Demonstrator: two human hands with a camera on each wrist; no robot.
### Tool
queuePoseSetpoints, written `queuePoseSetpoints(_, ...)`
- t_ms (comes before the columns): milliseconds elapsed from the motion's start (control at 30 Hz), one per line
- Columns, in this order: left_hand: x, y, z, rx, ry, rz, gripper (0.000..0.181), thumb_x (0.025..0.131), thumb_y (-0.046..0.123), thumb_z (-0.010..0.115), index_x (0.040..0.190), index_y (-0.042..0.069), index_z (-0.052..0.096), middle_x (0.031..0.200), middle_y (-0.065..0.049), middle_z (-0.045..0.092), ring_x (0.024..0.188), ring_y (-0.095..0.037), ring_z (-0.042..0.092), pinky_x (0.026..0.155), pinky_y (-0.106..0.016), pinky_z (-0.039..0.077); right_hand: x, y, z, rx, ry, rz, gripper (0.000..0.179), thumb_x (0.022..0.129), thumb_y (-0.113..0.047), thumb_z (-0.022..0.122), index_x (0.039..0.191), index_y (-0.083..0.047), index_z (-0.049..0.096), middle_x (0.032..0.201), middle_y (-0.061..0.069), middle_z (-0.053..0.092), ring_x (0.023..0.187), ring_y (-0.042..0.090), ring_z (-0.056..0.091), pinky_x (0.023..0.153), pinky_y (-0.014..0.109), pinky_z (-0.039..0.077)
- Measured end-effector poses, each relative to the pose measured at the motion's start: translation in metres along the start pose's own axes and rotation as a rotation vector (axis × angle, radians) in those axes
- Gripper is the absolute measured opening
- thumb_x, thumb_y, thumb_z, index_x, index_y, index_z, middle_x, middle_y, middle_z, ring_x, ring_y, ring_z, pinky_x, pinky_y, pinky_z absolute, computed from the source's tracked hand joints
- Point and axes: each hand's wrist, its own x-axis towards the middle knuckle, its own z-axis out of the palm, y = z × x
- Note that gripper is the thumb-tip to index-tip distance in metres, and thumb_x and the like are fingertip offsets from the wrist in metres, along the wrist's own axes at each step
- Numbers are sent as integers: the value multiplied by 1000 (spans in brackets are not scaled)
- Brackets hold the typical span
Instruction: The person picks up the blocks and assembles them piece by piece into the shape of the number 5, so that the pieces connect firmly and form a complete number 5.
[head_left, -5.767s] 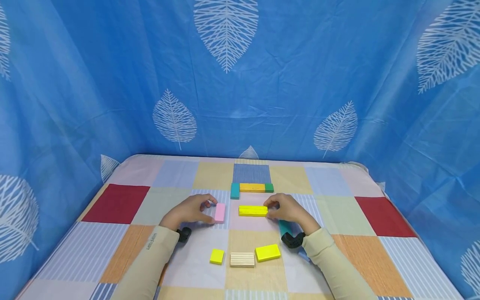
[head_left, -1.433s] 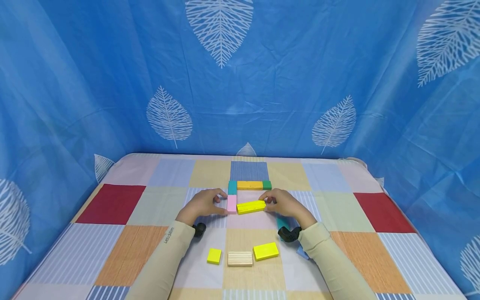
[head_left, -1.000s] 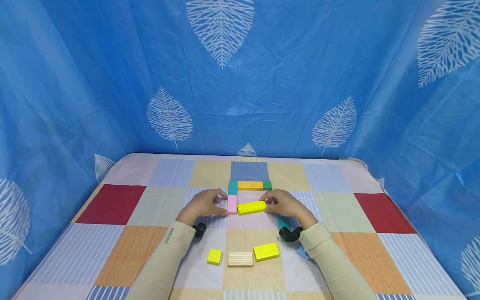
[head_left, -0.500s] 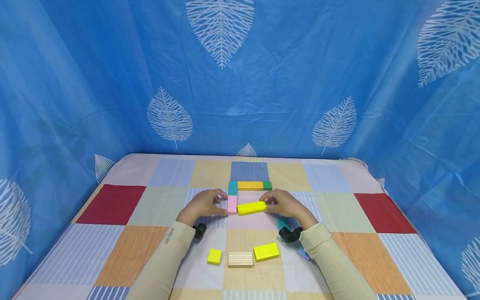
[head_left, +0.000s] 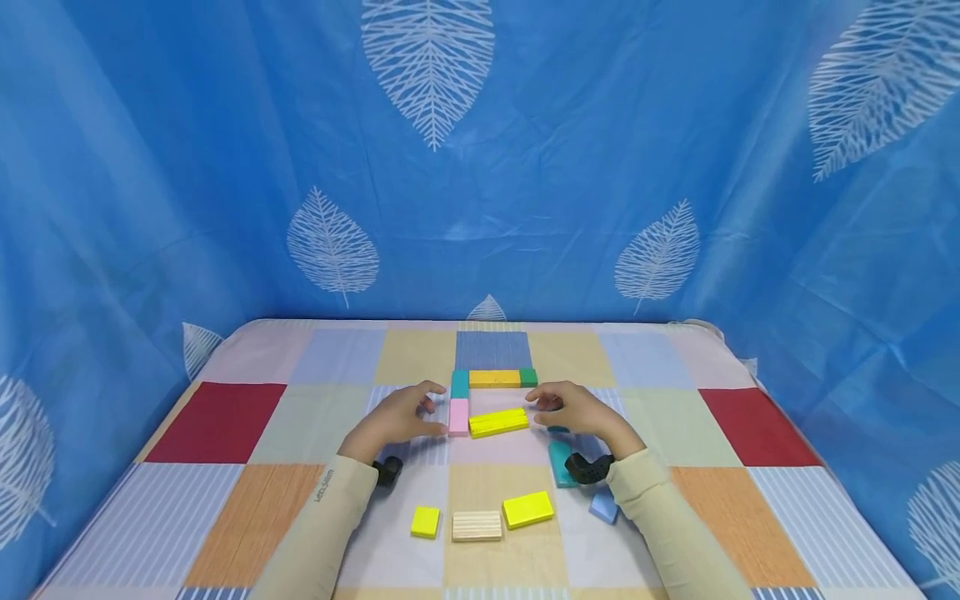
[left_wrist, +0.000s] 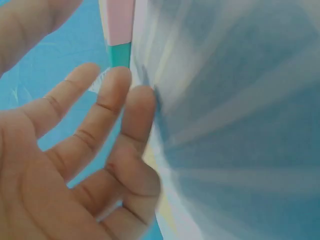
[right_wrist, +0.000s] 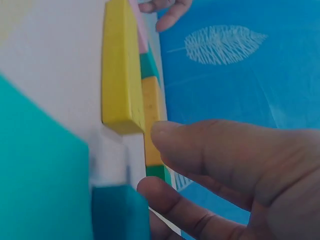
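Over the last half second, the right hand had come away from the yellow bar, leaving a narrow gap at the bar's right end. Its thumb and fingers stood apart, gently bent, with nothing between them. The left hand also held nothing, its fingers spread beside the pink block; whether the thumb tip touched that block I could not tell.

On the patchwork-covered tabletop, the pink block met a teal block end to end, and an orange block ran rightward from the teal one to a green block. The yellow bar lay slightly slanted on the near side of the orange block, its left end against or just beside the pink one. By the right wrist lay a teal slab and a blue block. Nearer the person sat a yellow square, a striped wooden block and a yellow slab.
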Motion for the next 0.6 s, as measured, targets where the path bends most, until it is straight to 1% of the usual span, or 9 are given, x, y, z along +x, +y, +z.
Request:
queuePoseSetpoints(100, -6, -4, -1, -32, 5, 88, 66, 93, 14, 87, 151, 5, 57, 122, -12, 67, 102, -26, 62, 93, -45, 56, -5, 6, -4, 51, 24, 11, 32, 102, -4, 71, 132, 7, 70, 122, 20, 70, 109, 33, 65, 97, 51, 56)
queuePoseSetpoints(167, -11, -7, -3, -40, 14, 142, 67, 95, 13, 85, 154, 6, 53, 125, -14, 67, 105, -29, 64, 94, -47, 57, -9, 10, -7, 87, 42, 18, 32, 103, -5, 70, 132, 8, 69, 123, 21, 70, 110, 33, 66, 97, 50, 56)
queuePoseSetpoints(233, -17, -9, -4, -49, 16, 182, 69, 97, 12, 83, 158, 7, 50, 129, -17, 66, 109, -32, 65, 93, -50, 59, -13, 14, -9, 112, 60, 19, 32, 104, -5, 68, 132, 9, 69, 124, 22, 70, 110, 33, 66, 98, 50, 55)
queuePoseSetpoints(333, -25, -10, -6, -58, 14, 221, 70, 99, 11, 81, 160, 9, 47, 131, -17, 65, 108, -30, 66, 88, -46, 60, -19, 17, -12, 130, 88, 21, 32, 105, -7, 68, 133, 10, 68, 126, 24, 70, 111, 33, 65, 100, 50, 54)
queuePoseSetpoints(467, -34, -8, -8, -71, -18, 260, 68, 100, 11, 79, 160, 9, 47, 129, -15, 66, 104, -26, 66, 85, -40, 60, -25, 20, -15, 119, 126, 55, 31, 104, -8, 70, 131, 8, 70, 127, 22, 72, 112, 33, 64, 102, 50, 52)
queuePoseSetpoints(600, -43, -7, -8, -96, -69, 299, 66, 101, 12, 78, 159, 8, 47, 127, -14, 67, 102, -24, 65, 86, -37, 59, -27, 25, -17, 132, 134, 83, 30, 103, -6, 70, 129, 8, 71, 124, 21, 72, 109, 30, 64, 97, 42, 53)
